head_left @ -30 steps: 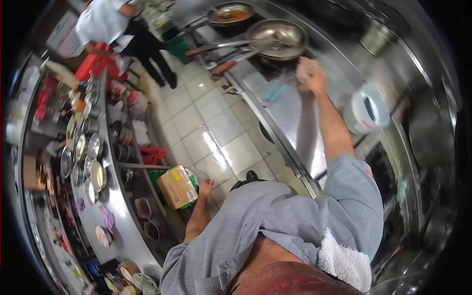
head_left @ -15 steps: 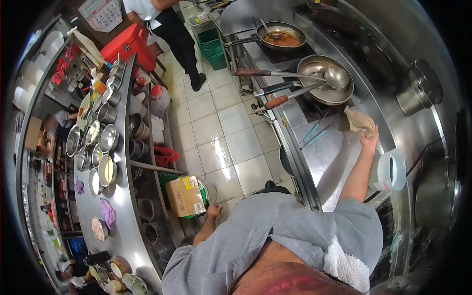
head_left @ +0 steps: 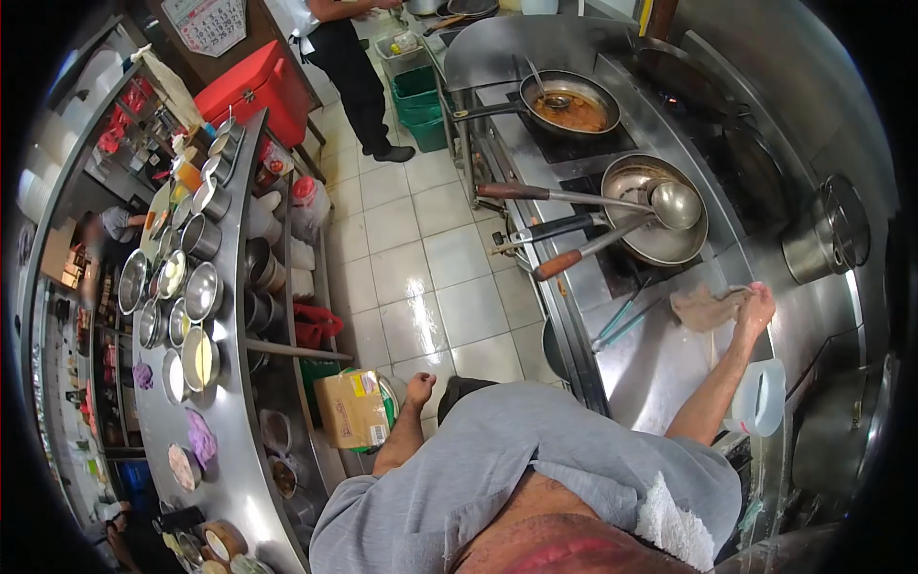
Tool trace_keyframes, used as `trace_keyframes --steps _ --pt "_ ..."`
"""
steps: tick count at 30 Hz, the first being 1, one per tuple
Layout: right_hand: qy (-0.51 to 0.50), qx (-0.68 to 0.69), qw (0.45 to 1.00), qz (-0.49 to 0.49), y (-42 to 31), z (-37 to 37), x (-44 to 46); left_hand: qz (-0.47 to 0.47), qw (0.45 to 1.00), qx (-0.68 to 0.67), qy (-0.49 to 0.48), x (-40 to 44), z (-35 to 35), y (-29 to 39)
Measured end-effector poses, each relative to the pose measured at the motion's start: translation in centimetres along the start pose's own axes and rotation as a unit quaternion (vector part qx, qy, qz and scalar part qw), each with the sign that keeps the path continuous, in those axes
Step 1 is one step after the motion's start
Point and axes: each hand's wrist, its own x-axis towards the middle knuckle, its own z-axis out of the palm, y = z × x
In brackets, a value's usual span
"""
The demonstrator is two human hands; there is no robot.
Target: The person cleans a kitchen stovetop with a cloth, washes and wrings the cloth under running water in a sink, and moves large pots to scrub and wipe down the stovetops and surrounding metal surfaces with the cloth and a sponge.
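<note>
My right hand (head_left: 755,308) grips one end of a beige-brown cloth (head_left: 700,307), which trails leftward over the steel counter (head_left: 631,383). Beside the cloth lie tongs (head_left: 618,323) with teal handles. Just beyond it, a wok (head_left: 660,244) holds a ladle (head_left: 675,205) and another wooden-handled utensil (head_left: 579,258). My left hand (head_left: 421,387) hangs low at my side near a cardboard box (head_left: 352,409); its fingers are curled, and whatever they may hold does not show.
A frying pan (head_left: 571,100) with orange-brown sauce and a ladle sits farther along the stove. A plastic container (head_left: 758,397) stands by my right forearm. To the left runs a steel table (head_left: 229,421) with several bowls. Another person (head_left: 349,77) stands in the aisle ahead.
My right hand has moved right and slightly away from me, with the cloth now stretched out behind it. The left hand has shifted slightly upward in view. The camera view has tilted a little.
</note>
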Motion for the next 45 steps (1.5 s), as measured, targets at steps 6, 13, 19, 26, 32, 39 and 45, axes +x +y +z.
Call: trace_keyframes --steps 6,13,19,26,32,39,45 --pt "0.211 -0.098 0.937 -0.262 -1.9 -2.3 3.1 -0.105 0.992 0.044 -0.056 3.6 -5.2 -5.0" --pt "0.333 -0.037 0.918 -0.213 -17.9 1.8 -2.8 -0.065 0.994 0.078 -0.036 12.9 -17.6 -6.2" --pt "0.129 0.202 0.946 -0.218 -33.3 14.4 -9.8 -0.013 0.979 -0.204 0.012 21.6 -29.3 4.1" --pt "-0.202 0.282 0.915 -0.205 -46.1 31.6 -17.2 0.152 0.944 -0.290 -0.031 23.3 -33.8 23.6" --pt "-0.419 0.216 0.845 -0.254 -52.5 47.1 -25.7 0.243 0.894 -0.371 -0.065 23.3 -36.1 37.9" --pt "-0.613 0.207 0.646 -0.405 -51.0 67.2 -32.6 0.214 0.693 -0.593 -0.349 30.4 -38.1 47.4" --pt "-0.605 0.156 0.652 -0.430 -48.2 79.2 -31.7 0.197 0.653 -0.669 -0.296 37.6 -39.4 53.4"
